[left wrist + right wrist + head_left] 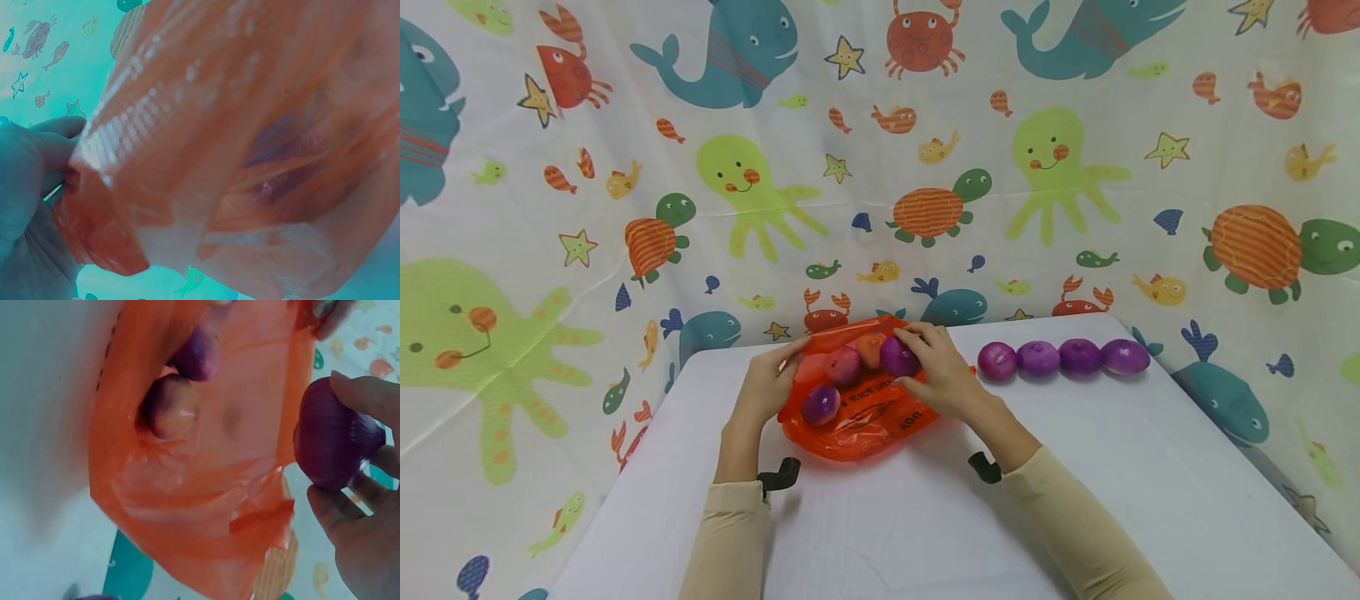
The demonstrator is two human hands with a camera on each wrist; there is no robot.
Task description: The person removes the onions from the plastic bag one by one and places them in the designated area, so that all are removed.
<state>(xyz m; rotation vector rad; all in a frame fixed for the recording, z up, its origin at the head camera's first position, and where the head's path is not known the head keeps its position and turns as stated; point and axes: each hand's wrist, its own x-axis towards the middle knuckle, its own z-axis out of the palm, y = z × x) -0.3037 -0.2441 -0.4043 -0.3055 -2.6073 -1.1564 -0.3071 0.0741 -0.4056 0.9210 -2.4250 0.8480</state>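
Table (865, 533), as I see it remotely: bag (857, 437) on top, between left hand (767, 379) and right hand (942, 367); loose onions (820, 404) in the bag; held onion (898, 357), right of those; four-onion row (1078, 357), right of the bag; curtain (857, 117) behind everything.

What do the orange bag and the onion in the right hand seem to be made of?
Orange bag: probably thin, glossy plastic film, going by its creases, highlights and translucency. Onion: smooth purple skin with a sheen and fine lines; real or imitation, I can't tell.

white table (880, 537) | patterned curtain (865, 125) behind it | printed whales (741, 54), turtles (927, 213)
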